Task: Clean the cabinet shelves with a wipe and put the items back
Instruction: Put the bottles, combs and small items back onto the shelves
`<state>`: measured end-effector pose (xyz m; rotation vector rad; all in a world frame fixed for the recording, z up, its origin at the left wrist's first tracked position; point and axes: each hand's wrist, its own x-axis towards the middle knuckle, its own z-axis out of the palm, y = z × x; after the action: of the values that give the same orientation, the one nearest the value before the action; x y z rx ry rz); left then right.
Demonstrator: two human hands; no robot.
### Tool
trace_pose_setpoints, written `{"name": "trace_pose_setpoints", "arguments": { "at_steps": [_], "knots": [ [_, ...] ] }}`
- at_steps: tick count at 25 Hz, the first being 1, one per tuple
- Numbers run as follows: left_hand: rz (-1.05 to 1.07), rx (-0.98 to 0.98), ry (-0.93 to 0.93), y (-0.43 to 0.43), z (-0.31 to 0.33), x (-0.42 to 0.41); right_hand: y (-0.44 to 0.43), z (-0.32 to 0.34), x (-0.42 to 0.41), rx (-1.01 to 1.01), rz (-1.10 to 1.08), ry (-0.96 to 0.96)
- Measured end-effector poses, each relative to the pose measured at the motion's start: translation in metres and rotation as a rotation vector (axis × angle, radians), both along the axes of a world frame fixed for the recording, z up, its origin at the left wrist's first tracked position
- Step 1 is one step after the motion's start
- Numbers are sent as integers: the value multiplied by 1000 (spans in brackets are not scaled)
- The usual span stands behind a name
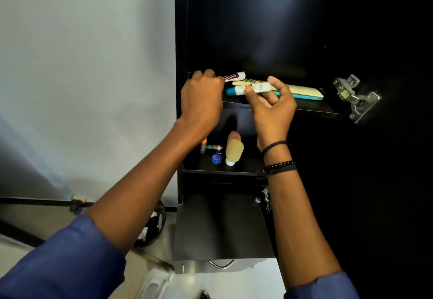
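A black cabinet stands open before me. On its upper shelf [311,110] my left hand [201,98] grips a dark red and white tube [234,76] at the shelf's left end. My right hand [273,106] pinches a small white tube with an orange band [256,87] just above the same shelf. Behind it lie a yellow-green comb [302,88] and a teal item [304,96]. The lower shelf [243,169] holds a yellow bottle with a white cap [234,151], a small blue round lid [216,158] and two thin sticks [208,146]. No wipe is in view.
The cabinet door hangs open on the right, with a metal hinge [356,98] jutting out by the upper shelf. A white wall [86,76] lies to the left. Below sit a black bin with crumpled paper [152,226] and a drawer with a metal handle [221,263].
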<state>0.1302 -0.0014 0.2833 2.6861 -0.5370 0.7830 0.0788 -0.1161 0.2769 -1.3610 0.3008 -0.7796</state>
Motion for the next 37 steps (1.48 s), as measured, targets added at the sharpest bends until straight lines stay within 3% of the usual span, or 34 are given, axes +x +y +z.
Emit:
{"name": "trace_pose_setpoints", "arguments": {
  "at_steps": [4, 12, 17, 21, 24, 27, 30, 34, 37],
  "knots": [
    [-46, -77, 48, 2, 0, -8, -5, -3, 11, -172, -54, 103],
    [-144, -151, 78, 19, -8, -13, 2, 2, 33, -852, -84, 265],
    [-108, -114, 85, 17, -19, -17, 1, -10, 30, -802, -126, 196],
    [-213, -221, -89, 14, -37, -36, 3, -27, -9, -825, -275, 29],
    [-313, -234, -171, 9, -66, -55, -5, -63, -40, -840, -284, 13],
    [-401, -140, -115, 0, -108, -67, -28, -126, -53, -835, -211, 218],
    [-472, 16, 123, -15, -161, -72, -58, -203, -62, -779, -154, 501],
    [-527, 201, 438, -32, -227, -77, -89, -285, -74, -558, -77, 887],
    [-555, 310, 642, -43, -258, -78, -107, -333, -76, -560, 87, 1171]
  ]
}}
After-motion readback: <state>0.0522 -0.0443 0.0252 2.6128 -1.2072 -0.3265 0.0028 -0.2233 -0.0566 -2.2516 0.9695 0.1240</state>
